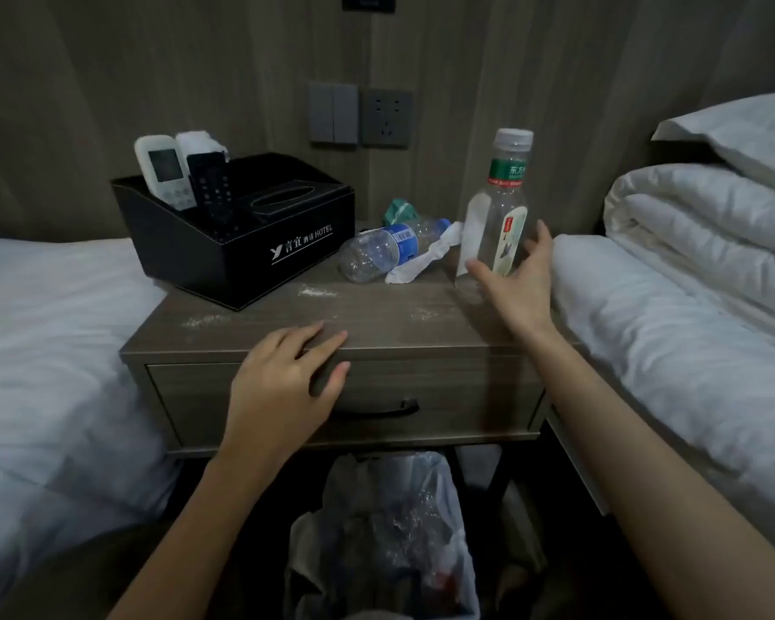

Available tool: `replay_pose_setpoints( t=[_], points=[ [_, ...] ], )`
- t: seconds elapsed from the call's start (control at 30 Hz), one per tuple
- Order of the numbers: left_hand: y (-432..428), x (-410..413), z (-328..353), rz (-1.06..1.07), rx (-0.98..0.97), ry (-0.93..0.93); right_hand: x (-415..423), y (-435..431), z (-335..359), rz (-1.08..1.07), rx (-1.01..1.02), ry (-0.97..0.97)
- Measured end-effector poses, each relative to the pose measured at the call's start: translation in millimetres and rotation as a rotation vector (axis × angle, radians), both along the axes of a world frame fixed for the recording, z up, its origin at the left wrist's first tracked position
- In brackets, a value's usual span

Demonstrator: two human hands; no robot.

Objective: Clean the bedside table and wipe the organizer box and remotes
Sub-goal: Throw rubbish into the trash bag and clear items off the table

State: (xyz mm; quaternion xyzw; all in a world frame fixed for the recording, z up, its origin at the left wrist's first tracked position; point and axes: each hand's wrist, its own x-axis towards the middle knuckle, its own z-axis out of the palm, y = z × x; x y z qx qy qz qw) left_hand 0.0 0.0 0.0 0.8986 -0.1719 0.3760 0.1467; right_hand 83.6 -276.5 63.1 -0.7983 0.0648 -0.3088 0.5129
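The wooden bedside table (376,324) has dusty white specks on its top. At its back left stands the black organizer box (242,252) holding a white remote (164,172) and a black remote (213,190). A clear empty bottle with a blue label (385,250) lies on its side beside a crumpled tissue (426,259) and a green wrapper (399,210). A tall clear bottle with a green label (497,203) stands at the right. My right hand (517,279) is spread open round its base, thumb and fingers on either side. My left hand (287,378) rests flat on the table's front edge.
White beds (41,351) flank the table, with a folded duvet (699,226) at the right. A bin lined with a plastic bag (390,539) stands under the table. A drawer with a black handle (376,411) faces me. Wall switches and a socket (359,114) lie behind.
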Motion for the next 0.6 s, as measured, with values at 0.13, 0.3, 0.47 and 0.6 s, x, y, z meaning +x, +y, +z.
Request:
replay_pose_setpoints(
  t=[0.13,0.3,0.47,0.6],
  points=[
    [0,0,1,0.012,0.021,-0.036,15,0,2,0.003,-0.013,-0.009],
    [-6,7,8,0.081,0.011,-0.037,27,-10,-3,-0.019,0.024,0.025],
    [-29,17,40,0.023,-0.124,0.167,28,-19,-5,0.023,-0.038,0.016],
    [-68,56,71,-0.070,-0.129,0.320,21,-28,-5,0.033,-0.014,0.000]
  ],
)
